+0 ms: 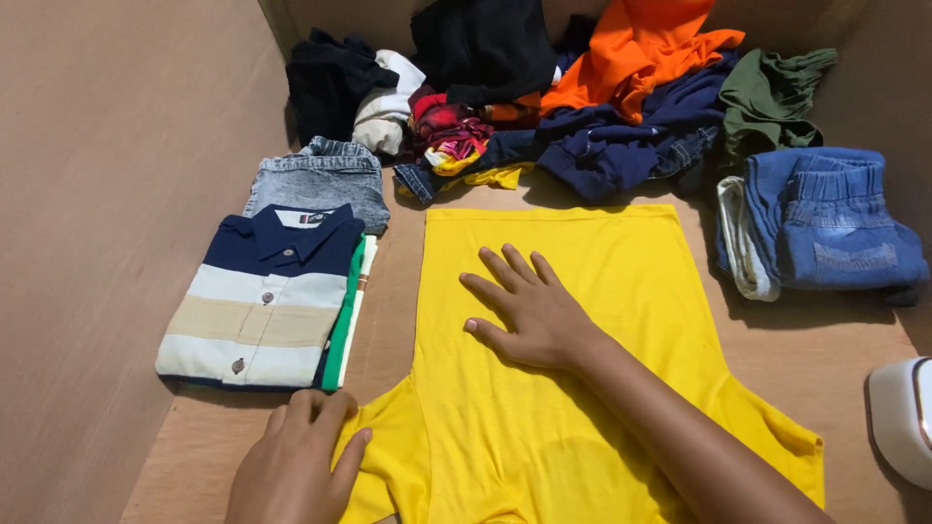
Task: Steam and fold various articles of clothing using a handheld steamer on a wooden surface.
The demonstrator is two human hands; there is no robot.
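Observation:
A yellow T-shirt point(602, 291) lies spread flat on the brown surface in front of me, its hem toward the far side. My right hand point(529, 311) rests palm down on the shirt's middle with fingers spread. My left hand point(296, 461) sits at the lower left, its fingers touching the edge of the shirt's left sleeve point(393, 446); whether it pinches the fabric I cannot tell.
A folded striped collared shirt point(262, 301) lies at left with folded grey denim point(320, 180) behind it. A heap of unfolded clothes point(582, 87) fills the back. Folded blue jeans point(825, 223) sit at right. A white device point(903, 417) is at the right edge.

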